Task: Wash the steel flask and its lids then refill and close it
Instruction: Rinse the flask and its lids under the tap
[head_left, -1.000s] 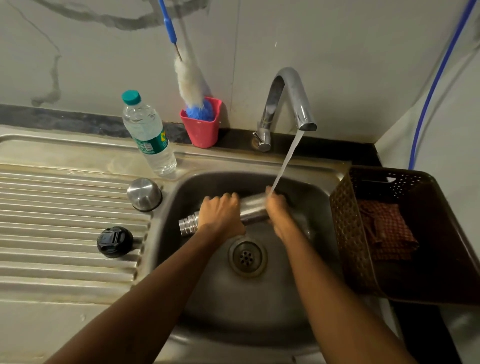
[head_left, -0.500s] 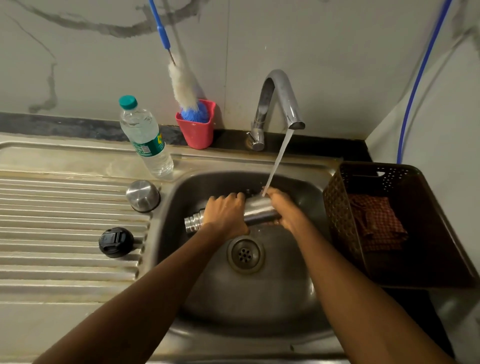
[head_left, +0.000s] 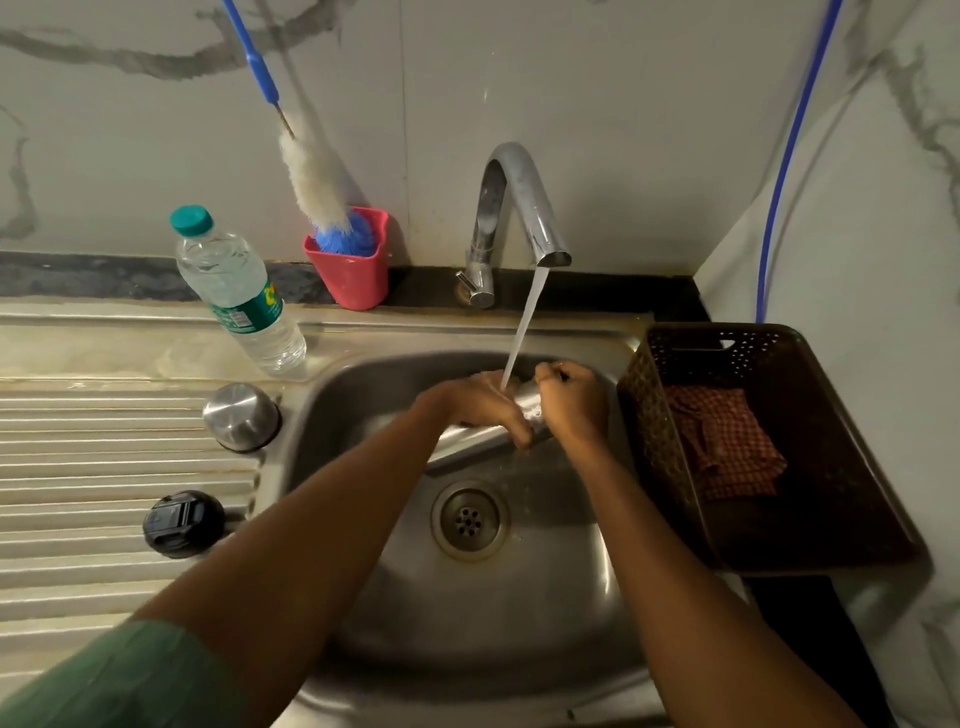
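Note:
The steel flask (head_left: 467, 444) lies nearly level over the sink basin (head_left: 545, 597), under the stream from the tap (head_left: 519, 208). My left hand (head_left: 480, 405) wraps over its middle and my right hand (head_left: 571, 402) grips its right end. Both hands hide most of the flask; only a strip of its body shows below my left hand. Water lands between my hands. The steel cap (head_left: 241, 417) and the black inner lid (head_left: 183, 522) rest on the ribbed drainboard (head_left: 104, 467) left of the basin.
A plastic water bottle (head_left: 239, 296) with a green cap stands behind the drainboard. A red cup (head_left: 350, 275) holds a bottle brush (head_left: 317, 176) against the wall. A brown basket (head_left: 779, 452) with a checked cloth sits right of the basin.
My left hand has slid right along the flask toward my right hand, covering the neck end that showed before. The view has shifted slightly; water keeps running.

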